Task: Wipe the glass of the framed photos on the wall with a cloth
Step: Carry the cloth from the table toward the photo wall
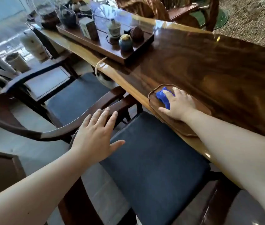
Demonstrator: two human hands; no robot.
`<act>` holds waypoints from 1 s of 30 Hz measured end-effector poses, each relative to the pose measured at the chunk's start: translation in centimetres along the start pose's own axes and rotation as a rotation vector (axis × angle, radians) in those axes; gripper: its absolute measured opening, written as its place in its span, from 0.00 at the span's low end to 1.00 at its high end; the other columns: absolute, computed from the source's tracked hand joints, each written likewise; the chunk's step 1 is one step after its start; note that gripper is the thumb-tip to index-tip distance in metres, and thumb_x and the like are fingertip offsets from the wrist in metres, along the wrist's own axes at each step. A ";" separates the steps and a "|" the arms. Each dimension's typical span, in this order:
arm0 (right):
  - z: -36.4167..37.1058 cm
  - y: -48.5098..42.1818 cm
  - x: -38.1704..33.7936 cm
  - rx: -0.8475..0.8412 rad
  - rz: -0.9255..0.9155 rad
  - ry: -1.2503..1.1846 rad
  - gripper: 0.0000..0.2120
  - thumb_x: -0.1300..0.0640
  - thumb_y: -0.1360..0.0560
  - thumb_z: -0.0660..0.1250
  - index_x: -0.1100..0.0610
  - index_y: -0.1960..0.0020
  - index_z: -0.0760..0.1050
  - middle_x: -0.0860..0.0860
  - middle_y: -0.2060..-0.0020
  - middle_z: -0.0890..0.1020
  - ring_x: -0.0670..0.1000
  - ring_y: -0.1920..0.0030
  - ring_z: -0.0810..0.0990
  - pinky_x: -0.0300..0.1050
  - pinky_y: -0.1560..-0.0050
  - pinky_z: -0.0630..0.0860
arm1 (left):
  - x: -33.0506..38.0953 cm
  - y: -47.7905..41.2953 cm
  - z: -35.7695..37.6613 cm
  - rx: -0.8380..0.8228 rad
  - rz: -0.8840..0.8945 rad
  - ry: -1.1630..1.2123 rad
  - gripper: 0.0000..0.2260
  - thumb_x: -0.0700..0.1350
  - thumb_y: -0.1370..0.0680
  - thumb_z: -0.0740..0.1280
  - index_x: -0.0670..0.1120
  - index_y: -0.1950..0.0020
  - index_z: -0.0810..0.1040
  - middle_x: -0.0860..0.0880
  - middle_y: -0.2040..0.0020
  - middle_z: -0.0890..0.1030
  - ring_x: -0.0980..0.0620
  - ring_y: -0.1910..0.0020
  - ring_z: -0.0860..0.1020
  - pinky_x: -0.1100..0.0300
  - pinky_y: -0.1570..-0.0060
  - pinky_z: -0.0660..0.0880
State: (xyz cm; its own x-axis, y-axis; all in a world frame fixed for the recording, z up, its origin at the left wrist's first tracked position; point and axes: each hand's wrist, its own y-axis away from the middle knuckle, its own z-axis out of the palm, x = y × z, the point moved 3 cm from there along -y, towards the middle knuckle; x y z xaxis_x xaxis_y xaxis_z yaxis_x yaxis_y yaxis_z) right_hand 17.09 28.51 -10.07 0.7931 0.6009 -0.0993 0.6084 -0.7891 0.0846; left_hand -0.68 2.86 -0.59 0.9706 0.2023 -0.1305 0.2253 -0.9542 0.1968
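Now: right hand [179, 103] fingers on blue cloth [163, 97], wooden table [209, 65] | left hand [96, 135] fingers wide above chair [152, 159]

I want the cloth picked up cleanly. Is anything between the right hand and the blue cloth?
Nothing visible. The right hand already lies on the blue cloth in the small wooden tray at the table's edge. The left hand hovers open over the chair.
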 end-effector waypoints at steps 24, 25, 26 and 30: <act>-6.0 2.1 -22.3 0.101 -0.519 -0.329 0.24 0.54 0.32 0.68 0.49 0.36 0.71 0.55 0.52 0.77 0.60 0.53 0.78 0.53 0.62 0.75 | -12.9 7.7 -2.7 0.116 -0.253 -0.062 0.38 0.69 0.26 0.51 0.49 0.23 0.48 0.44 0.22 0.55 0.44 0.24 0.52 0.45 0.27 0.53; -7.2 2.7 -24.6 0.109 -0.568 -0.346 0.24 0.54 0.32 0.68 0.49 0.36 0.71 0.55 0.52 0.77 0.60 0.54 0.78 0.53 0.62 0.76 | -14.1 9.2 -3.4 0.127 -0.279 -0.062 0.38 0.69 0.26 0.52 0.48 0.23 0.49 0.44 0.22 0.55 0.44 0.25 0.52 0.45 0.27 0.53; -8.2 3.2 -26.5 0.118 -0.610 -0.362 0.24 0.54 0.32 0.67 0.48 0.36 0.71 0.54 0.52 0.77 0.59 0.54 0.78 0.53 0.62 0.76 | -15.1 10.6 -4.1 0.138 -0.298 -0.066 0.38 0.68 0.26 0.53 0.48 0.23 0.49 0.43 0.23 0.56 0.43 0.25 0.53 0.45 0.27 0.54; -12.4 5.6 -35.1 0.194 -0.781 -0.379 0.24 0.55 0.32 0.67 0.49 0.37 0.70 0.54 0.52 0.77 0.59 0.57 0.78 0.52 0.64 0.76 | -20.2 18.2 -6.5 0.191 -0.398 -0.109 0.38 0.67 0.25 0.52 0.46 0.23 0.52 0.41 0.24 0.60 0.42 0.26 0.57 0.44 0.28 0.57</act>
State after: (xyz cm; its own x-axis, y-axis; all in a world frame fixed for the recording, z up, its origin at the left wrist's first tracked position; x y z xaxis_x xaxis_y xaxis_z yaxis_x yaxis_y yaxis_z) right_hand -6.99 4.53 6.21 0.0700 0.9211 -0.3829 0.9292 -0.1998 -0.3110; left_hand -15.66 -17.15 11.93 0.7949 0.5467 -0.2631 0.5493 -0.8326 -0.0709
